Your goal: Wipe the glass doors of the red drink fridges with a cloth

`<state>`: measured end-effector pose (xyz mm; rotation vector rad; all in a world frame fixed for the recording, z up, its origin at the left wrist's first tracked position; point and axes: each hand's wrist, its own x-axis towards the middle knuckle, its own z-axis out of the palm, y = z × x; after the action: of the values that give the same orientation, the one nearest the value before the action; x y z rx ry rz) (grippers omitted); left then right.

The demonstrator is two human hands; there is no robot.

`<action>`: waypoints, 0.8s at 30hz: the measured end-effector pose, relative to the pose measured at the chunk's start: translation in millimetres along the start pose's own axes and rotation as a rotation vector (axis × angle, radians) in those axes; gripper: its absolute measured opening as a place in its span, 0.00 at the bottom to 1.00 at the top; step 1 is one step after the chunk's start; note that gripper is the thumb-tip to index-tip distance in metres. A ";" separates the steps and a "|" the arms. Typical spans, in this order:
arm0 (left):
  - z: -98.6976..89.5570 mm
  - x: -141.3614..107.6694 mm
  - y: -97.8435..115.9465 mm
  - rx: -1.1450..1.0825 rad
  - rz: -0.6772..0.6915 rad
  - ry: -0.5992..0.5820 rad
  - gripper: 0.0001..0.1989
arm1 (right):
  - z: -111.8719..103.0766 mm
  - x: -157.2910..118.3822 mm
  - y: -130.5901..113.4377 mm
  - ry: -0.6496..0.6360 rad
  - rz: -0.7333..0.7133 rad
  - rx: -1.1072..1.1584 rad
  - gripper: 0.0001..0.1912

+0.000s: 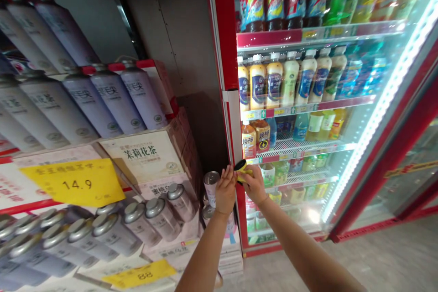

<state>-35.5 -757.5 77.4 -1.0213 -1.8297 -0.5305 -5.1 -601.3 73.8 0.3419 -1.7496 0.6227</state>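
My right hand (253,185) is closed around a small yellow-and-black tool (240,164) with a rounded black end. Its exact kind does not show, and the fingers cover part of it. It sits against the red-and-white edge (234,132) of the lit drinks fridge. Just left of it, my left hand (226,190) lies against the side of that edge, fingers stretched upward and seemingly holding nothing. Close behind the left hand stands a pale can (211,185), partly hidden by it.
Left are stacked tea cartons (143,157), rows of lilac bottle cans (107,100) and a yellow price sign (73,183). Bottled drinks (273,82) fill the fridge shelves at right. A dark panel (178,32) rises behind; grey floor (376,255) lies lower right.
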 end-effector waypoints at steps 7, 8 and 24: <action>6.9 -39.0 17.6 0.004 -0.115 -0.117 0.27 | -6.3 -31.9 -3.7 -0.122 0.059 0.010 0.13; 4.4 -40.0 19.5 0.006 -0.111 -0.120 0.26 | -9.7 -32.3 -5.2 -0.146 0.061 0.014 0.13; -58.0 142.8 10.0 -0.021 -0.011 -0.047 0.33 | -26.2 154.4 -19.0 0.108 0.096 0.115 0.21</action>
<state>-26.9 -733.6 229.8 -1.0457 -1.8755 -0.5379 -15.5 -587.3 230.6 0.2997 -1.6373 0.7986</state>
